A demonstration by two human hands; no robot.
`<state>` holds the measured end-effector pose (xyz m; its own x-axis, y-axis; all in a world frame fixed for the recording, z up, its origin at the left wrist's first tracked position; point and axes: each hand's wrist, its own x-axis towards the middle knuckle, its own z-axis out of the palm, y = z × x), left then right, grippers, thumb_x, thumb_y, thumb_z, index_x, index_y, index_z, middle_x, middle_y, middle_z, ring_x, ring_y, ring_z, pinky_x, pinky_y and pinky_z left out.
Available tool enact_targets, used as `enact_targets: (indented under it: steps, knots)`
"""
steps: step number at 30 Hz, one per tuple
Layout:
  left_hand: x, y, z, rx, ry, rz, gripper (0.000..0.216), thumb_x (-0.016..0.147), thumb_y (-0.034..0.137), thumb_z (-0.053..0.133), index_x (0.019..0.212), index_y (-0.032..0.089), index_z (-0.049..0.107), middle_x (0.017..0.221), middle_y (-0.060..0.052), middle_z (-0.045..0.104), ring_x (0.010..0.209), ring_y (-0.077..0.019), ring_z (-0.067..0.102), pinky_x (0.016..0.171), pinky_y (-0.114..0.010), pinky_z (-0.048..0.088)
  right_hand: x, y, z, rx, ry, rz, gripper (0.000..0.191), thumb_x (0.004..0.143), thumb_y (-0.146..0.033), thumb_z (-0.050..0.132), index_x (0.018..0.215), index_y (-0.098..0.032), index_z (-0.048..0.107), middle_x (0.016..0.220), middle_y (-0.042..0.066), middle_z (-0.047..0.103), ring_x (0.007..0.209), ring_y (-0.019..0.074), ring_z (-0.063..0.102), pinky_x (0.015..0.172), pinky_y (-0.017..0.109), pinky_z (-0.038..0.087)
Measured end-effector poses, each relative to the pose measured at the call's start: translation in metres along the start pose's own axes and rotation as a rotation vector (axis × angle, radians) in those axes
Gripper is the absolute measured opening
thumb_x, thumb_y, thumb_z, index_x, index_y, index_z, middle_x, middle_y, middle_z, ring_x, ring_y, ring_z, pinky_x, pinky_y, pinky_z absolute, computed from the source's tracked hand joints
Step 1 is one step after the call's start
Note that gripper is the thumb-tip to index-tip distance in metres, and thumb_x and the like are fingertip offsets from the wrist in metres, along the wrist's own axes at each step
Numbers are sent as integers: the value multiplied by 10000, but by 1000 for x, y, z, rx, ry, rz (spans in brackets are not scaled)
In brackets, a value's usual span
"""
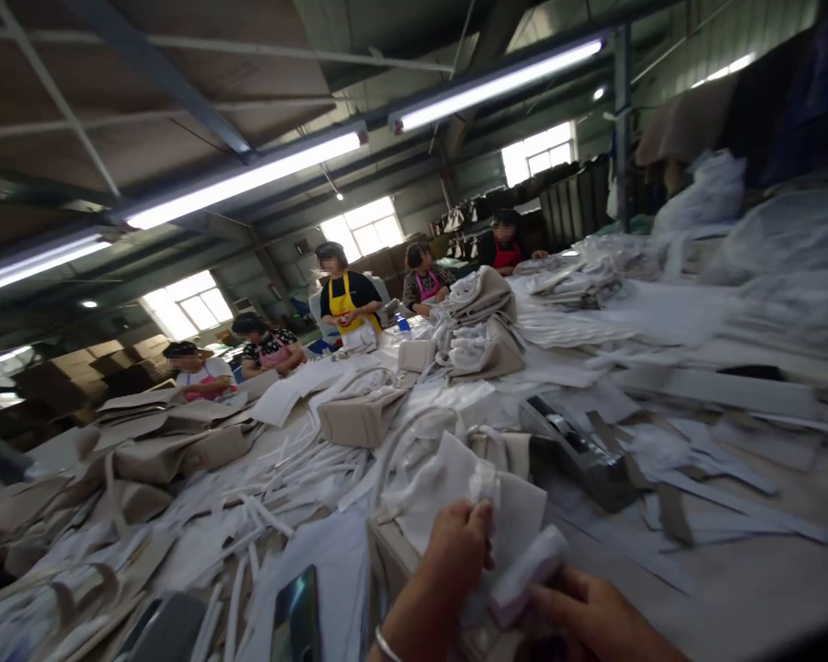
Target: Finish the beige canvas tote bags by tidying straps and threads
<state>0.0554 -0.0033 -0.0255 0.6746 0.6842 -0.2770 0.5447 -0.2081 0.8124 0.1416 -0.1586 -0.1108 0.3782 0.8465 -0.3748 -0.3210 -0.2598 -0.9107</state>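
A long work table [765,579] is covered with white strips [276,478] and scraps of cloth. Beige bags [179,450] are heaped at its left side, and a boxy beige bag [360,418] is set near the middle. A grey tape dispenser [580,450] is placed just right of centre. A phone [295,618] is laid near the bottom edge. Folded cloth [483,322] is piled further back. Five people in aprons are seated or standing along the far side, one in a yellow apron [345,308]. Tube lights [248,179] are hung overhead, and cardboard boxes [75,372] are stacked at the left.

head cam | tilted, faces forward-down | hands [455,561] close | worktable [765,570] beyond
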Motion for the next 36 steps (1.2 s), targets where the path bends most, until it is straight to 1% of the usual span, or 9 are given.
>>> enact_targets:
  steps: [3,9,14,17,20,23,27,31,36]
  knots:
    - [3,0,4,81,-51,21,467,954,573,435,723,189,566,586,9,564,502,-134,530,520,-249,382,0,2,-10,182,49,68,533,739,-708,671,783,-187,570,450,-78,460,313,61,361,328,179,229]
    - [-5,6,2,284,-58,128,384,972,425,417,757,178,619,661,-42,637,614,-181,581,628,-299,402,3,-16,-12,483,165,271,447,884,-576,592,698,-184,484,542,-75,429,382,26,280,366,165,156]
    - [-18,9,-1,537,-7,196,406,990,378,368,900,159,698,922,-138,737,890,-256,661,812,-352,449,1,-48,-13,246,73,-126,415,773,-551,737,773,-174,565,531,-90,410,429,43,279,401,199,173]
    - [-23,12,-3,462,-37,226,441,1006,353,328,967,145,715,1005,-160,741,965,-263,662,892,-362,465,6,-82,-13,124,-54,-275,413,748,-529,768,778,-145,619,574,-58,483,487,54,348,438,203,216]
    - [-28,17,-9,246,-106,219,519,1027,362,261,977,142,727,989,-133,755,919,-236,673,861,-331,500,18,-107,-10,86,-194,-235,428,722,-542,773,747,-147,610,550,-55,508,428,41,317,408,220,164]
    - [-35,18,-17,77,-155,180,644,1043,448,176,994,143,742,983,-110,769,920,-227,685,862,-316,512,28,-111,-6,59,-307,-200,451,713,-559,777,755,-140,615,551,-47,536,390,28,303,392,225,139]
    - [-47,15,-25,143,-262,273,656,1020,545,226,1072,136,736,1062,-133,757,990,-267,679,879,-353,495,31,-99,-2,85,-355,-145,508,704,-615,773,752,-140,600,554,-46,542,381,24,322,384,215,148]
    - [-52,13,-26,320,-263,229,453,978,436,396,1061,137,726,1017,-117,763,935,-265,683,807,-331,480,28,-93,-2,80,-341,-113,534,699,-652,759,756,-152,581,560,-51,546,383,28,333,383,206,177]
    - [-51,9,-20,281,-221,150,335,939,331,445,923,157,731,932,-66,763,876,-217,671,733,-264,452,11,-90,-8,-40,-155,-71,568,724,-724,688,740,-174,547,606,-46,551,403,35,357,380,196,229]
